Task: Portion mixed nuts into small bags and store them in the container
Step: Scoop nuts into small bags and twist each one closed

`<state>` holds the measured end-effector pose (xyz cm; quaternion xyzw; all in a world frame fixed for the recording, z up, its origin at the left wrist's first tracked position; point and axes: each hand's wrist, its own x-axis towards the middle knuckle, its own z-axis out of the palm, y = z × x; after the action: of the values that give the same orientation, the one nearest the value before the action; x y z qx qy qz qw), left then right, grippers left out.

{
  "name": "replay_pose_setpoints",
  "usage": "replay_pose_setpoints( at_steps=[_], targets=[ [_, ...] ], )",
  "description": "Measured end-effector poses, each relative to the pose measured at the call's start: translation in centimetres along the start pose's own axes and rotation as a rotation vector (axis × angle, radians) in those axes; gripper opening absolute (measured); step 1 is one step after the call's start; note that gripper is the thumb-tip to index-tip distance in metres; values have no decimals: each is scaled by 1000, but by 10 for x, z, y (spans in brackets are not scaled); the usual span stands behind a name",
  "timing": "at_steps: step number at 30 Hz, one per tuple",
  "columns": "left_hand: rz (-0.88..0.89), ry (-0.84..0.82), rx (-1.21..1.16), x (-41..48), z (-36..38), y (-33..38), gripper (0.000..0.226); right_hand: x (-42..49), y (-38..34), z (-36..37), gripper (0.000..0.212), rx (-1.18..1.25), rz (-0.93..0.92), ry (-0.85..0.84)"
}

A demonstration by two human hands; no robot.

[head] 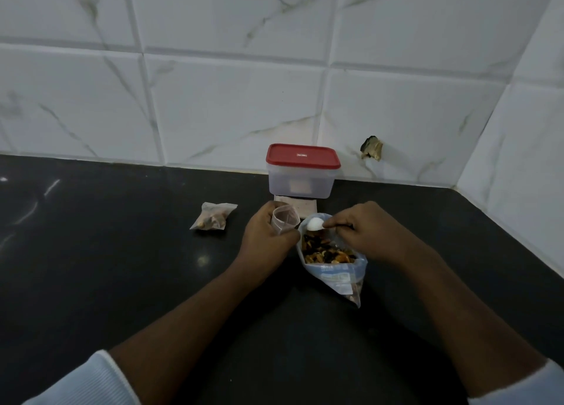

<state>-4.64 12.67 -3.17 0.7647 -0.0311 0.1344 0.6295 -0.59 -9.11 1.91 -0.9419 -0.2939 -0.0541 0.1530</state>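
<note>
My pale blue sleeves [91, 383] are showing at the near edge, and my forearms are reaching out over the black stone countertop [122, 267]. Ahead of them a large clear plastic bag [335, 278] is sitting open on the countertop, holding mixed nuts [326, 252]. My right hand [363, 236] is hovering over the large bag's right side, pinching a small white plastic spoon [314, 224] whose bowl is pointing left above the far rim. My left hand [265, 239] is gripping a small clear empty bag [285, 220] just left of the large bag, mouth open and upward. Just beyond the large bag a stack of flat small bags [305, 207] is lying, and well to its left a filled small bag [213, 217] is resting. Farther beyond the large bag a clear rectangular plastic container [300, 181] is standing with its red lid [302, 155] on, against the white marble-patterned tiled wall [213, 99].
</note>
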Motion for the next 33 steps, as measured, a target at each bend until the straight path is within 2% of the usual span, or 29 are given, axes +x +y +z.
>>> replay_pose_setpoints(
  at_steps=[3,7,10,15,18,21,27,33],
  targets=[
    [16,-2,21,0,0,0,37,2,-2,0,32,5,9,-39],
    [7,-6,14,0,0,0,36,-9,-4,-15,26,168,31,39],
    [-4,-9,9,0,0,0,38,-10,-1,-9,27,115,30,89],
    [6,-10,16,1,1,0,36,-2,2,7,33,6,21,31],
    [9,-12,11,1,1,-1,35,-5,-2,-2,29,66,39,-1],
    [14,-15,20,1,2,-1,36,-10,-3,-12,26,122,47,69],
    [13,-11,29,1,2,-2,36,-2,0,9,31,-35,48,9],
    [4,-18,26,1,1,-2,37,-9,-3,-8,25,126,90,84]
  ],
)
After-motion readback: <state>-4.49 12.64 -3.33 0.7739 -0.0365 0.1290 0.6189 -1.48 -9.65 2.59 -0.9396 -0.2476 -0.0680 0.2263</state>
